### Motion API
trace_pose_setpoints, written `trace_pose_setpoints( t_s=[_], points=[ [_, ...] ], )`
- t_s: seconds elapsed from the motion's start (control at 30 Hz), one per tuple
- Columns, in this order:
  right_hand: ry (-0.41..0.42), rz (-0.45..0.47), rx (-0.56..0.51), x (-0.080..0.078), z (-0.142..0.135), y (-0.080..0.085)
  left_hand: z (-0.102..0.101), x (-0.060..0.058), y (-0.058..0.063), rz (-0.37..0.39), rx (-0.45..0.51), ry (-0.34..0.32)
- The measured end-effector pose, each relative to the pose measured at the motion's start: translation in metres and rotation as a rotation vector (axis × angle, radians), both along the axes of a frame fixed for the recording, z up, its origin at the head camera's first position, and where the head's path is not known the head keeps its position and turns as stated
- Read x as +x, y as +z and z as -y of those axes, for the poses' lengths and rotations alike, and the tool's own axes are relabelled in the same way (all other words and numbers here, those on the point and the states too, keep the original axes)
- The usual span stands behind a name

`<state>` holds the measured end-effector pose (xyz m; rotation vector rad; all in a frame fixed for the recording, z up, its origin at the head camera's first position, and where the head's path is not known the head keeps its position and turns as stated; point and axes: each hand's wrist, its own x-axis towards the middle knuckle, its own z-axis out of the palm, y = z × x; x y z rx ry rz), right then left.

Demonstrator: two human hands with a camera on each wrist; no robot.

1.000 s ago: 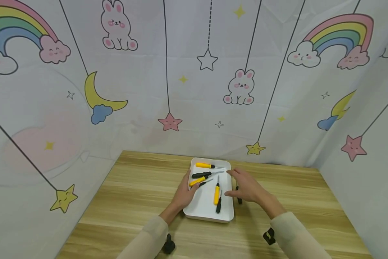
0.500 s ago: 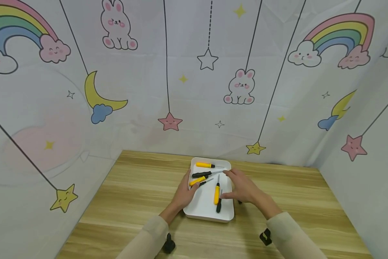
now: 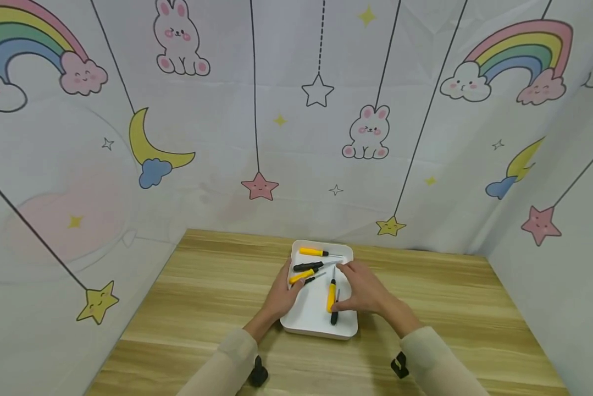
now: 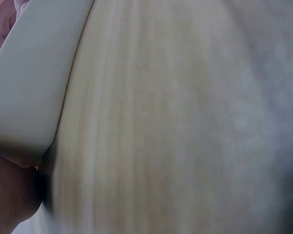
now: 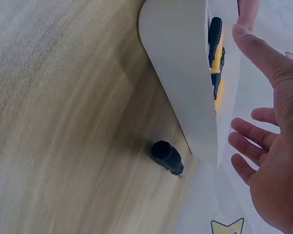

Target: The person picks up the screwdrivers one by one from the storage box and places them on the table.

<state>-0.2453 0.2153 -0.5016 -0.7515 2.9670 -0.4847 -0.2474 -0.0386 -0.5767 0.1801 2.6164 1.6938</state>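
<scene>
A white tray [image 3: 306, 320] on the wooden table holds several yellow-handled and black-handled screwdrivers. My left hand [image 3: 280, 291] grips the tray's left side, thumb over the rim; in the left wrist view a finger [image 4: 12, 195] meets the tray's outer wall [image 4: 34, 78]. Over the tray's right part hovers my right hand [image 3: 367, 289], fingers spread and holding nothing. Its thumb tip is above a yellow screwdriver [image 3: 331, 298] and a small black screwdriver [image 3: 334, 318]. Farther back lie another yellow screwdriver [image 3: 312, 252] and a large black screwdriver [image 3: 306, 267].
Outside the tray, a black-handled screwdriver [image 5: 167, 157] lies on the table [image 5: 102, 161] beside the tray's right wall; my right hand hides it in the head view. A patterned cloth wall [image 3: 296, 209] rises behind the table. Black straps [image 3: 400, 365] sit at the wrists.
My right hand has moved left from the tray's right rim to over the yellow and small black screwdrivers. My left hand and the tray have stayed put.
</scene>
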Motion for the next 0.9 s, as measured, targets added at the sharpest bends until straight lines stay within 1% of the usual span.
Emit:
trace_pose_setpoints(
  t_s=[0.2,0.43,0.63,0.9],
  points=[
    [-0.001,0.002,0.028,0.000,0.004,-0.007,0.000,0.000,0.000,0.017,0.000,0.001],
    [-0.017,0.011,0.072,-0.001,0.008,-0.013,0.001,0.002,0.002,-0.005,0.006,0.000],
    [-0.014,-0.001,0.115,-0.003,0.009,-0.019,0.001,0.001,0.000,-0.011,0.003,0.000],
    [0.004,-0.005,0.131,-0.004,0.013,-0.021,0.001,0.001,0.000,-0.013,0.002,0.002]
  ],
)
